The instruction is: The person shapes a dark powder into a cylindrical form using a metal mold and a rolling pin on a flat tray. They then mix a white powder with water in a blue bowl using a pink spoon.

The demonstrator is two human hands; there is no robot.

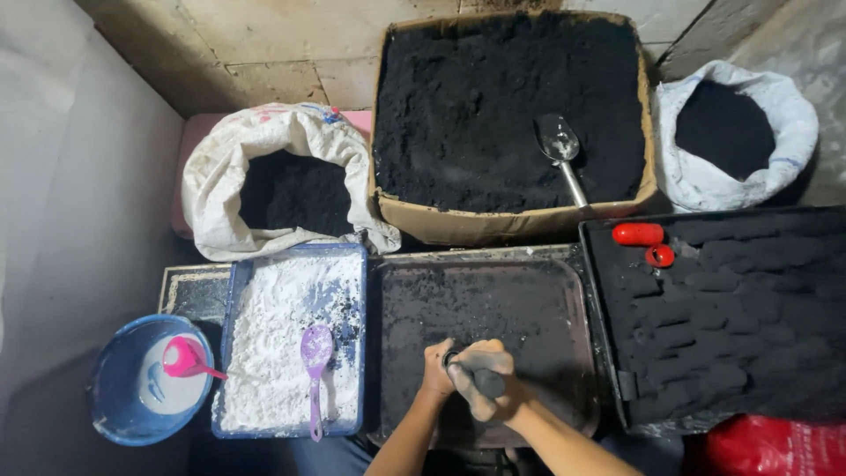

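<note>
Both sooty hands, left hand and right hand, grip clamped on a dark cylindrical tool over the powder-dusted metal tray.

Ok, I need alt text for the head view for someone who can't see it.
Left hand and right hand together grip a small dark cylinder over a soot-black metal tray. Left of it, a blue tray of white powder holds a purple spoon; beyond, a cardboard box of black powder holds a metal scoop.

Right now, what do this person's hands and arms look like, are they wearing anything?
Both forearms are bare, with no sleeves, gloves, watch or rings visible. The left hand and right hand are smudged with dark, sooty powder, heaviest on the fingers.
</note>
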